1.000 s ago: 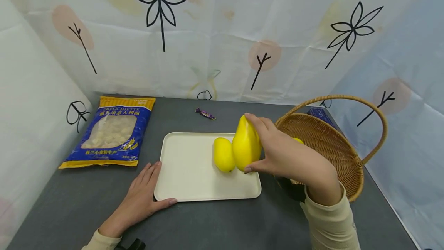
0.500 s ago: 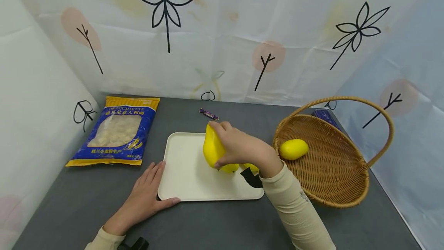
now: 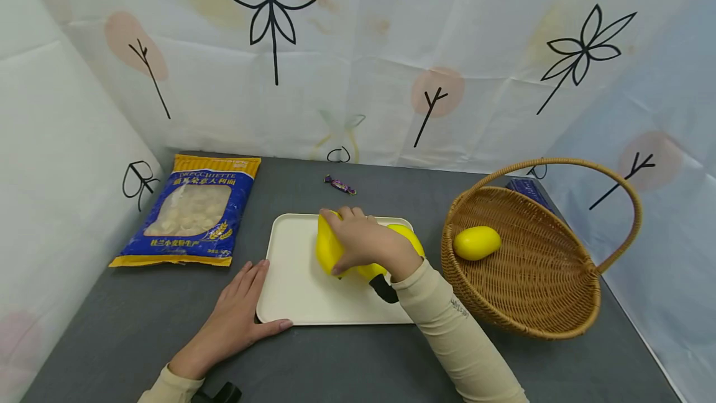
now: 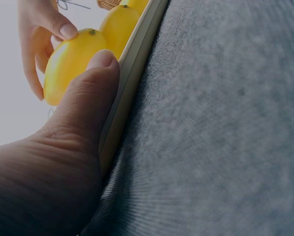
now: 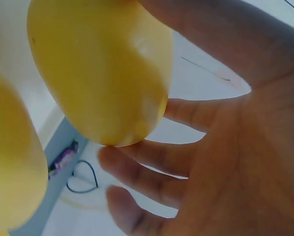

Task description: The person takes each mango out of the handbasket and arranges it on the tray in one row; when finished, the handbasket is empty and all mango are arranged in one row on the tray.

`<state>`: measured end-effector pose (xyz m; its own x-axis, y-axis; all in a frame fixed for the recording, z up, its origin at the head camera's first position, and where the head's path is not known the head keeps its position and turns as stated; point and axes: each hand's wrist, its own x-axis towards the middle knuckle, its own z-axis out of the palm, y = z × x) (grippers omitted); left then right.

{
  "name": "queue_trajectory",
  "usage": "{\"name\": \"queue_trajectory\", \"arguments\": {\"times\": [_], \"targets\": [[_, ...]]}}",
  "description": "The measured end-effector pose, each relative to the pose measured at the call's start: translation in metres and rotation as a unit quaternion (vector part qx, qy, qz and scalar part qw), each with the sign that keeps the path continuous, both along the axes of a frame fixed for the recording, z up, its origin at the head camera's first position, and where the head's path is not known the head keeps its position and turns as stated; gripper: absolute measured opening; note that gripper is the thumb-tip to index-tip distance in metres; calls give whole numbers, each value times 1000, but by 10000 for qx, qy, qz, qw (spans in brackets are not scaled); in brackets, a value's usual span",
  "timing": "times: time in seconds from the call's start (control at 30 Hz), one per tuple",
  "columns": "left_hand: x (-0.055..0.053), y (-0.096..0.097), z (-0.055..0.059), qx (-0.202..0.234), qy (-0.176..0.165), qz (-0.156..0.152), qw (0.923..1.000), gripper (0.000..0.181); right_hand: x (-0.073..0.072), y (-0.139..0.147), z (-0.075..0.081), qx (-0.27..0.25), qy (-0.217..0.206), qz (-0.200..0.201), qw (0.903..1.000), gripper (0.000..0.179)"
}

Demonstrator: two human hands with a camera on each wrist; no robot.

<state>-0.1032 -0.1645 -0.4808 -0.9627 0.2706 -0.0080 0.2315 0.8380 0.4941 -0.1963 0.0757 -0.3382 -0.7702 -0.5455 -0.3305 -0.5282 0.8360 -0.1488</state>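
My right hand [image 3: 366,238] grips a large yellow mango [image 3: 327,249] over the middle of the cream tray [image 3: 302,300]. In the right wrist view, the thumb lies along one side of the mango [image 5: 100,73] and the fingers reach the other. Behind and beside this hand, two more smooth yellow fruits show on the tray, one yellow fruit [image 3: 407,235] at the back and another yellow fruit [image 3: 371,271] partly hidden under the wrist. My left hand [image 3: 237,303] rests at the tray's left end, its fingers straight along the side and its thumb [image 4: 88,91] on the front rim.
A wicker basket [image 3: 537,266] with a tall handle stands on the right, holding one yellow fruit [image 3: 477,243]. A blue and yellow pasta bag [image 3: 190,210] lies at the left. Behind the tray is a purple wrapped candy [image 3: 339,185]. A dark blue box [image 3: 528,190] sits behind the basket.
My right hand has carried the mango leftward from the tray's right side and lowered it towards the tray's middle. The fruit in the basket shows fully now. My left hand keeps its place.
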Motion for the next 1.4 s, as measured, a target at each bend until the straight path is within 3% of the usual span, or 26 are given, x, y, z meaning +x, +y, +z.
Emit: {"name": "queue_trajectory", "arguments": {"times": [0.3,0.77,1.4], "targets": [[0,2,1,22,134,-52,9999,115,-1,-12,-14,806,127,178,9965,103],[0,2,6,-36,123,-43,9999,115,-4,-10,-16,872,-205,-126,9959,103],[0,0,1,-36,22,-31,10000,116,-7,-7,-15,769,-598,-360,9946,105]]}}
